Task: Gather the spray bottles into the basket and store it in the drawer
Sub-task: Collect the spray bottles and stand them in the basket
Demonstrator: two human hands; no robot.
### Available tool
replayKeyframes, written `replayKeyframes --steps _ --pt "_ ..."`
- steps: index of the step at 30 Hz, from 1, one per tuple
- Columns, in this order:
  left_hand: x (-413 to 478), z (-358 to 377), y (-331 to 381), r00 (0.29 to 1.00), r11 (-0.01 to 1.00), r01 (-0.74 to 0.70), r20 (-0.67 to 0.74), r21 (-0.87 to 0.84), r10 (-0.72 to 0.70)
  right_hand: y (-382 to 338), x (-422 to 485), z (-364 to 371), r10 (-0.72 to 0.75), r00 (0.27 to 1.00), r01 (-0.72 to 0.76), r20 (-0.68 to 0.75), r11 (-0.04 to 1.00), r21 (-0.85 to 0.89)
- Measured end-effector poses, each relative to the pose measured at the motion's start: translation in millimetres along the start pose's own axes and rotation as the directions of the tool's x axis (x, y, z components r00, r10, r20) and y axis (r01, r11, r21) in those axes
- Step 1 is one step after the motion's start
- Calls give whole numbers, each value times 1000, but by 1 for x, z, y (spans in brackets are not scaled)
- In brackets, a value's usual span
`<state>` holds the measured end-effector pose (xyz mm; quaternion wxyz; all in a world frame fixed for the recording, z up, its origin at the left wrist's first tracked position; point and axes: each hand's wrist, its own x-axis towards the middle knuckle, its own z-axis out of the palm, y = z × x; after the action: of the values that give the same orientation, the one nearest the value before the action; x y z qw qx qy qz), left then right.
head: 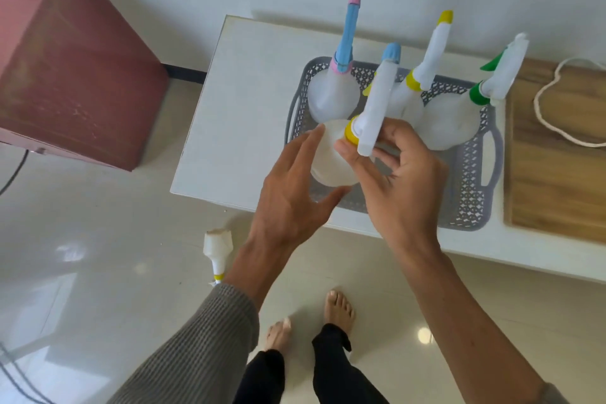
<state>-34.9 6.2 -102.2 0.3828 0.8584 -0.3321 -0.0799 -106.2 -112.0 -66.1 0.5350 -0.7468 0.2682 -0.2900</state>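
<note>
While the right hand (401, 180) is gripping a bottle (331, 157) by its neck over the basket (472, 184), the left hand (295, 193) is hovering open beside it.

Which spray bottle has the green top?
The spray bottle at the right end of the basket, nearest the wooden board. Its collar and trigger are green; the others have pink, blue or yellow.

Looks like a home: glossy tiled floor (98, 256), bare feet (339, 307), low white table (236, 115) by wall w/ wood board (557, 174), maroon box (65, 59).
</note>
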Motion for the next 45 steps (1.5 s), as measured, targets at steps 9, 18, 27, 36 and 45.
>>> replayKeyframes --steps 9,18,27,36,45 --pt "23 12 -24 994 992 100 47 73 -103 44 14 24 49 997 -47 59 998 -38" --pt "21 14 -29 968 970 176 148 167 -202 53 9 32 57 991 -40 122 990 -137" --pt "34 16 -24 925 932 283 193 226 -328 53 9 45 65 996 -55 55 983 -175" --pt "-8 8 -18 961 969 242 123 43 -246 52 9 48 77 993 -56 93 975 -213" --pt "-120 -29 -66 946 943 301 -166 140 -277 37 -42 32 -176 982 190 75 864 -467"
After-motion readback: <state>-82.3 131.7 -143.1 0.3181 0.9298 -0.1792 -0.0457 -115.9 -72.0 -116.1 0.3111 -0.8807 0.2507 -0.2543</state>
